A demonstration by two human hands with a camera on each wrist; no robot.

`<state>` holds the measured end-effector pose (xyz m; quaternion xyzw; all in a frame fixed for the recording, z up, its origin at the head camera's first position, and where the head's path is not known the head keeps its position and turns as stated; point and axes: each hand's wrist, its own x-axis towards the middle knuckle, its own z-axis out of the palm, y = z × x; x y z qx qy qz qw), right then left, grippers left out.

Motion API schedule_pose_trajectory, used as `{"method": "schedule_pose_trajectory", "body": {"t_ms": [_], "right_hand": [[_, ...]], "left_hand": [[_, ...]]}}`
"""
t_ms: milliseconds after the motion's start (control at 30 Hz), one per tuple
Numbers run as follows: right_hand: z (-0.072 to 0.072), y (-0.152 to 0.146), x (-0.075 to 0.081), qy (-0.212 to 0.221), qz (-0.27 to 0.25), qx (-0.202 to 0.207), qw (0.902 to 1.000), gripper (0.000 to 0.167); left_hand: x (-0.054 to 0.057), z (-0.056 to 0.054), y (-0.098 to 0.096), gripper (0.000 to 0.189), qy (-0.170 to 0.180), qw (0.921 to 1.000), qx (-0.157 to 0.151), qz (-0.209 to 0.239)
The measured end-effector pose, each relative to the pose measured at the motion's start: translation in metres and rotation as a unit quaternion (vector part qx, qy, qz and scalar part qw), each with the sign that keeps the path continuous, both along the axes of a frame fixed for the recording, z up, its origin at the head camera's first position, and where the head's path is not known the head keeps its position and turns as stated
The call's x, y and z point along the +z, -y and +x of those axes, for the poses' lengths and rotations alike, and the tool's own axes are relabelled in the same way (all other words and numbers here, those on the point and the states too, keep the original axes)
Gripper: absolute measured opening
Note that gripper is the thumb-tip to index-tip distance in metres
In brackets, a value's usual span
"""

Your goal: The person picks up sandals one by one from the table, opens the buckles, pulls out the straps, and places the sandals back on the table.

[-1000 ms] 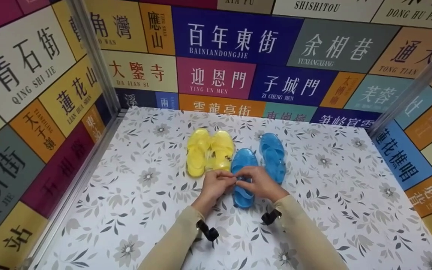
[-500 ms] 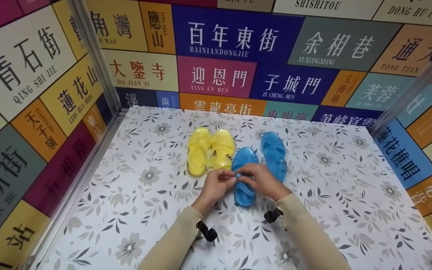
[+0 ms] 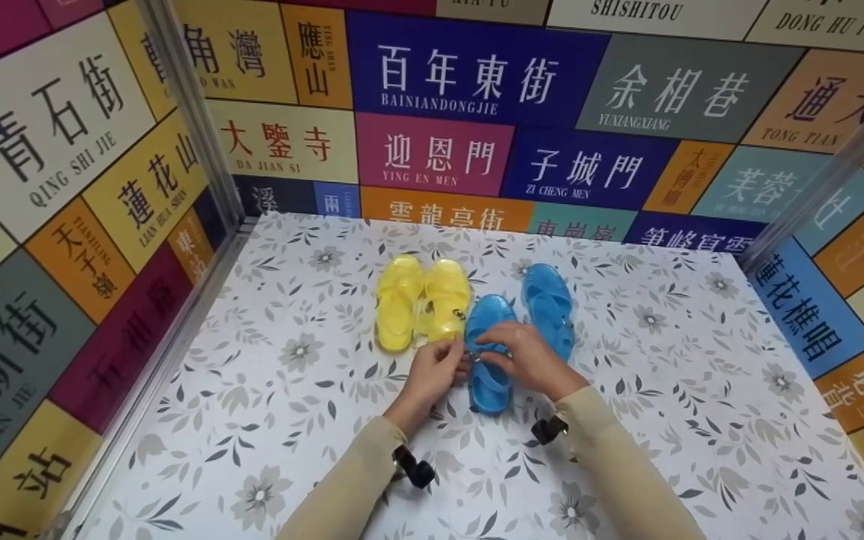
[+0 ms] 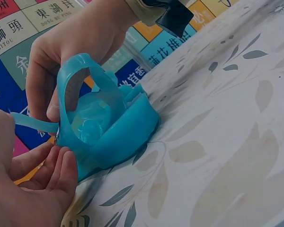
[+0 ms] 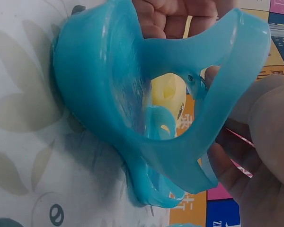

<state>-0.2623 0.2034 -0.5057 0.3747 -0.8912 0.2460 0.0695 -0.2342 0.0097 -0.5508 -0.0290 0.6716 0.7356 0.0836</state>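
Observation:
A translucent blue jelly sandal (image 3: 490,394) lies sole down, toe pointing away from me, with both hands at its ankle strap. My left hand (image 3: 432,375) is on its left side; the fingertips (image 4: 61,163) pinch the strap by a small metal buckle (image 4: 57,135). From the other side my right hand (image 3: 529,360) bends over the sandal, its thumb and fingers gripping the strap close to that buckle. A narrow strap end (image 4: 35,123) sticks out towards the left hand. In the right wrist view the looped heel strap (image 5: 236,61) hides part of the fingers.
The matching blue sandal (image 3: 548,292) lies just to the right, slightly farther back. A pair of yellow sandals (image 3: 396,315) stands side by side at the left. All rest on a floral-patterned tabletop (image 3: 312,442), enclosed by walls with colourful sign panels (image 3: 469,71).
My left fingertips have drawn slightly down and left, away from the right fingertips, which they met earlier. The right hand stays over the strap; the sandals keep their places.

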Motion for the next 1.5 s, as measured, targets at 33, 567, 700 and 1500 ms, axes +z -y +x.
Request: {"method": "schedule_pose_trajectory", "body": {"t_ms": [33,567,700,1500], "right_hand": [[0.000,0.000,0.001,0.000,0.004,-0.002,1.0000,0.019],[-0.004,-0.002,0.006,-0.031,0.021,-0.013,0.9992,0.018],[-0.004,0.000,0.004,-0.029,0.032,-0.002,0.9991,0.020],[-0.001,0.002,-0.014,0.178,-0.134,-0.121,0.9673,0.016]], "left_hand": [[0.001,0.000,0.000,0.041,0.002,1.0000,0.002,-0.007],[0.007,-0.003,-0.001,0.028,-0.145,0.9754,-0.013,-0.166],[0.005,-0.003,-0.002,0.020,-0.189,0.9620,0.002,-0.197],[-0.002,-0.002,0.001,0.015,-0.135,0.9789,0.025,-0.151]]}}
